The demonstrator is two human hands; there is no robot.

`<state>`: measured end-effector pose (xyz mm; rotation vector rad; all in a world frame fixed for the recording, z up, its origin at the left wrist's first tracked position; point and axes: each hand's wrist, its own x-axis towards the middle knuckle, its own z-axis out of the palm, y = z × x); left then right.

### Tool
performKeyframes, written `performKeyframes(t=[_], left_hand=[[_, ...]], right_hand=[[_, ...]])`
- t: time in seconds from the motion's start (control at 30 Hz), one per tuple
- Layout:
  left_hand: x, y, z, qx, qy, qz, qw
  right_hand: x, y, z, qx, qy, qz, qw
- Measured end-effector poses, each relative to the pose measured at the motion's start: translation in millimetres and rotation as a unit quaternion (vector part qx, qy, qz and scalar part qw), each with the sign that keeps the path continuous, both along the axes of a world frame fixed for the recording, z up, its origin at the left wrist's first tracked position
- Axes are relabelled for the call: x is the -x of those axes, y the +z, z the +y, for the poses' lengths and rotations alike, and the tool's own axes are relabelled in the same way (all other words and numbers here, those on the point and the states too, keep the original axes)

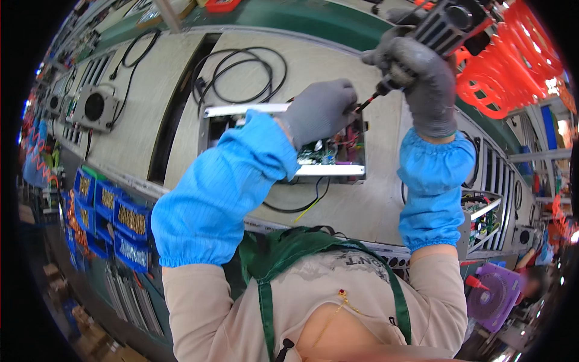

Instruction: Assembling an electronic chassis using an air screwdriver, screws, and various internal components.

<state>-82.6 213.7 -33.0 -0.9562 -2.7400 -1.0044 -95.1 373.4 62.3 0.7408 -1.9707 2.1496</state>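
Currently, a power screwdriver (445, 33) is gripped in the right hand (423, 75), fingers wrapped, its bit (372, 99) (red-banded) angled toward the far right corner of the open circuit-board chassis (332, 170). Over that chassis, the left hand (321, 108) is held, fingers curled; whether anything is pinched cannot be told.

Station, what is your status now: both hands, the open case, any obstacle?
Right hand grips power driver, bit near left hand. Left hand at open metal case, grip unclear. Left hand hides part of case; coiled black cable lies beyond.
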Motion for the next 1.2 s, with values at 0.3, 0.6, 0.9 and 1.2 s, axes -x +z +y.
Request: performKeyframes(t=[0.3, 0.6, 0.9, 1.2], left_hand=[[-142, 11, -120, -0.292, -0.083, -0.287, 0.908], [-279, -118, -149, -0.19, 0.287, -0.422, 0.838], [-301, -213, -306, 0.061, 0.768, 0.008, 0.638], [-290, -188, -313, 0.076, 0.74, 0.134, 0.654]], right_hand=[[9, -9, 15, 0.008, 0.028, 0.076, 0.997], [22, -12, 50, 0.03, 0.061, 0.046, 0.997], [-48, 32, 28, 0.217, 0.161, 0.111, 0.956], [-71, 21, 60, 0.238, 0.114, 0.105, 0.959]])
